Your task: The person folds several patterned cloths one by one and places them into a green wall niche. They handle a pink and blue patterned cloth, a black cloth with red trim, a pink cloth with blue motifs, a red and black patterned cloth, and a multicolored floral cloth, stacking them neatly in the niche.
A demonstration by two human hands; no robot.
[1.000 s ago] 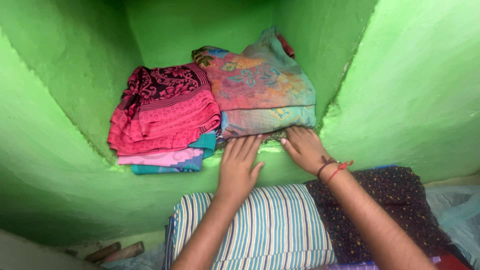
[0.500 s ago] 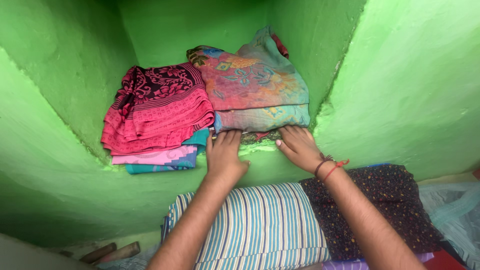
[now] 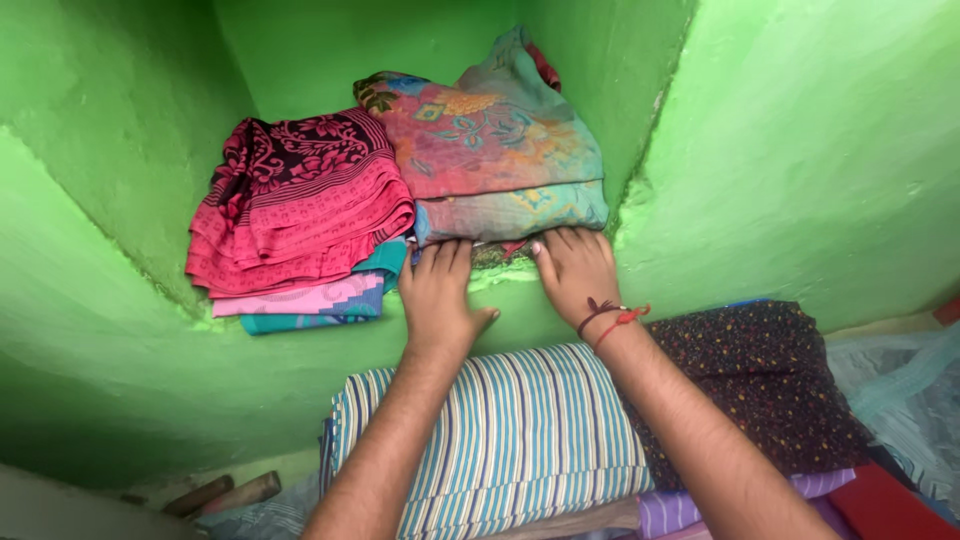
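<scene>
Both hands slid closer since a second ago, left hand (image 3: 437, 296) and right hand (image 3: 574, 276) flat, fingers spread, fingertips touching the folded floral cloth (image 3: 490, 150) at upper centre, gripping nothing, pink cloth stack (image 3: 295, 205) beside it.

No packages, labels, signs, or screens visible

The fingertips of the left hand (image 3: 437, 295) and the right hand (image 3: 573, 275) vanish under the front edge of the floral folded cloth (image 3: 490, 150), so what they touch there cannot be told. A teal cloth (image 3: 330, 315) shows only its rim beneath the pink stack (image 3: 295, 205). The arms cover part of the striped cloth (image 3: 510, 440). The picture's lower edge cuts off the purple cloth (image 3: 680, 510) and two brown sticks (image 3: 225, 493).
</scene>
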